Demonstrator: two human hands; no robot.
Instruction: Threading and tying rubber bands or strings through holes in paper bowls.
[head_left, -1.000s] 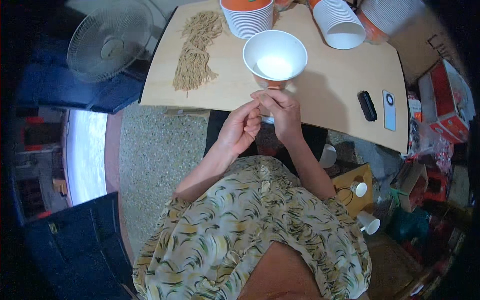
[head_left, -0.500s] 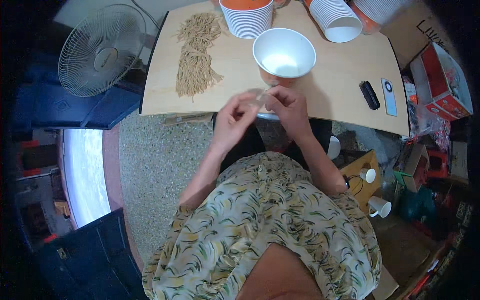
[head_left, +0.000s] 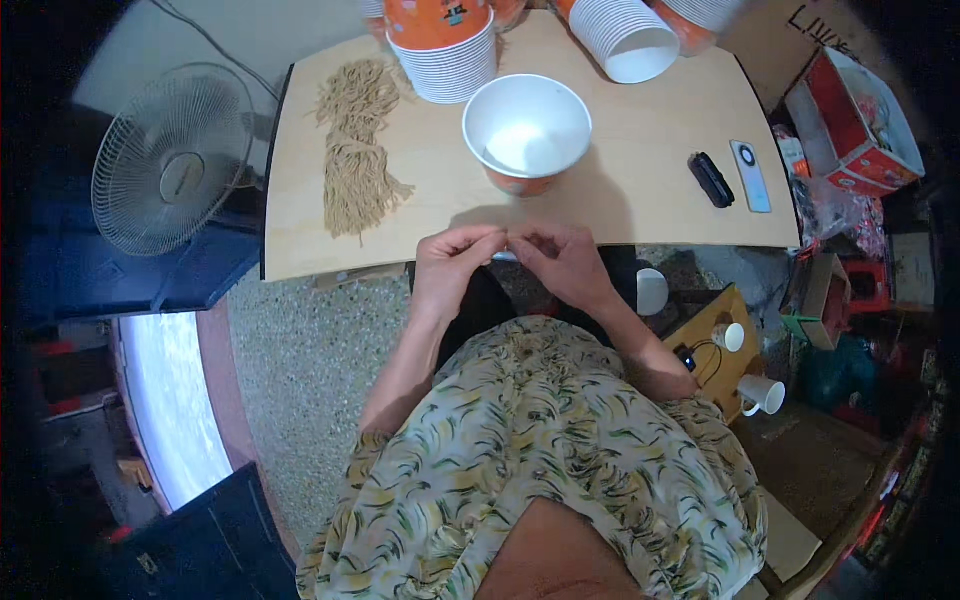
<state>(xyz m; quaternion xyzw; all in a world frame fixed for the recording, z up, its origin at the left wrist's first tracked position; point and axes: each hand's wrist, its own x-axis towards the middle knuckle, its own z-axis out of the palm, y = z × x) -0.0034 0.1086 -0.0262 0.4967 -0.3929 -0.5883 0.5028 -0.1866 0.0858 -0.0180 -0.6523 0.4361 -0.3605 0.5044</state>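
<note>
My left hand point(head_left: 448, 262) and my right hand point(head_left: 566, 262) meet fingertip to fingertip just over the front edge of the table. Both are pinched closed; whatever sits between the fingertips is too small to make out. Right behind them stands a paper bucket point(head_left: 527, 130), white inside with an orange outer wall, upright and wide-mouthed. Neither hand touches it. To the left, a bundle of tan twisted cords point(head_left: 360, 190) lies on the table. Part of a white round thing point(head_left: 506, 257) shows below my fingers, mostly hidden.
Stacks of nested paper buckets point(head_left: 442, 62) stand and lie point(head_left: 640, 55) along the table's back. At right rest a black case point(head_left: 711, 180) and a pale phone-like slab point(head_left: 751, 178). A fan point(head_left: 180, 170) stands left of the table point(head_left: 640, 215). Mugs point(head_left: 762, 394) sit on a low stool at right.
The view has shifted, so the table sits lower and further left in it. My hands, blurred and apart at the palms before, now hold steadier with their fingertips together.
</note>
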